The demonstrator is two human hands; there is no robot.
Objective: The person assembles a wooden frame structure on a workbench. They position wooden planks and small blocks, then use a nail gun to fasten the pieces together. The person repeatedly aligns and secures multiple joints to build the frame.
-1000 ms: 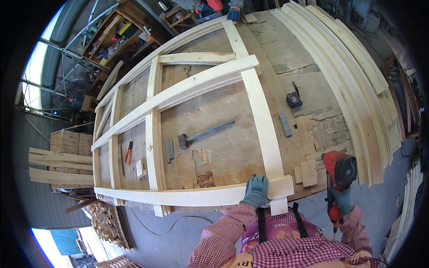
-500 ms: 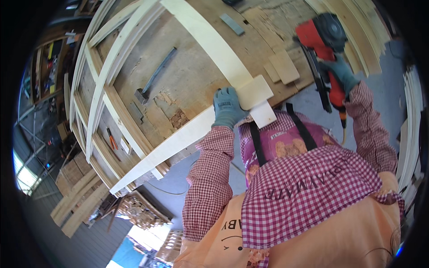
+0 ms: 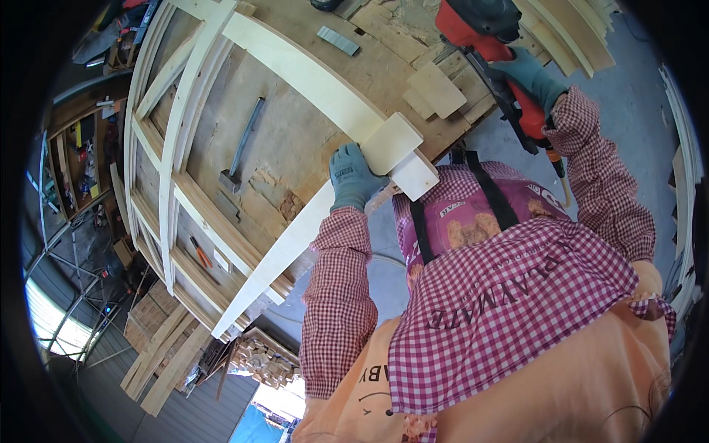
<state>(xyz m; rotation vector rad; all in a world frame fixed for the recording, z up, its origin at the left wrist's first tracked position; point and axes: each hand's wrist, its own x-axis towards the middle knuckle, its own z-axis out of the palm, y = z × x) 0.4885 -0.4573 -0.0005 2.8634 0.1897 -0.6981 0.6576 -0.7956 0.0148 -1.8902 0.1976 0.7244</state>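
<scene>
My left hand (image 3: pixel 354 177), in a grey-blue work glove, is closed over the joint of a pale wooden frame. There a curved wooden strip (image 3: pixel 303 70) meets a straight wooden strip (image 3: pixel 273 262). A flat wooden plate (image 3: pixel 393 142) lies on the joint beside my fingers, and another pale wood end (image 3: pixel 415 176) juts past the bench edge below it. My gloved right hand (image 3: pixel 535 80) grips a red and black nail gun (image 3: pixel 473 37) by its handle, off to the right and apart from the frame. A hose runs from the handle's end.
On the worn wooden bench (image 3: pixel 295 118) lie a hammer (image 3: pixel 247 140), orange-handled pliers (image 3: pixel 199 251), a grey ridged strip (image 3: pixel 338 40) and loose wood blocks (image 3: pixel 443 88). A ribbed curved frame (image 3: pixel 177 125) fills the left. Long boards (image 3: pixel 569 33) are stacked far right; planks (image 3: pixel 166 358) lie lower left.
The nail gun and my right hand have shifted left and up in the picture. The whole view has turned a little; my left hand keeps its place on the joint.
</scene>
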